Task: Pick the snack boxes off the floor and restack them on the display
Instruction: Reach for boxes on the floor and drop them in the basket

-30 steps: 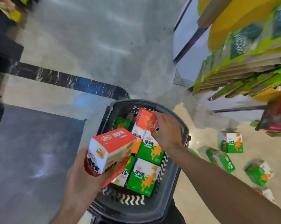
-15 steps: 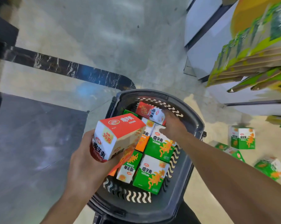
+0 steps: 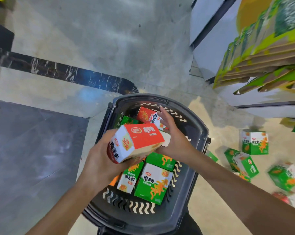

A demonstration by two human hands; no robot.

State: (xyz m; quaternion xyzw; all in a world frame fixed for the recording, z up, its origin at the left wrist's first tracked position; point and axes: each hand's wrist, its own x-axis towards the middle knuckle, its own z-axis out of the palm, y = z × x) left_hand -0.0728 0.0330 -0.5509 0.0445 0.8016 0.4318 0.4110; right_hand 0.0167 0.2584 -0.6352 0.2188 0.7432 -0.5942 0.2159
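- Snack boxes in green, orange and white printed cardboard lie in two places: a jumble inside a dark grey plastic shopping basket (image 3: 196, 133) on the floor, and a loose scatter on the pale floor tiles to the right
- One red-topped white cardboard snack box (image 3: 137, 141) is held tilted above the basket; the left hand (image 3: 99, 164) grips it from below and the side, fingers wrapped round its lower end
- The right hand (image 3: 174, 138) meets the far end of that held box, thumb against it and fingers fairly straight and spread, reaching over a second red-and-white box (image 3: 147, 116) lying at the back of the basket
- A large green box with orange swirls (image 3: 153, 184) lies flat at the near side of the basket, just beside a narrower white-and-green box (image 3: 129, 180)
- On the floor, an upright green box (image 3: 255, 143) stands near the basket's right side, with toppled green boxes (image 3: 241, 164) and (image 3: 284, 177) further right
- The cardboard display stack of green-and-yellow trays (image 3: 262, 53), blurred, rises at the upper right, well apart from the basket
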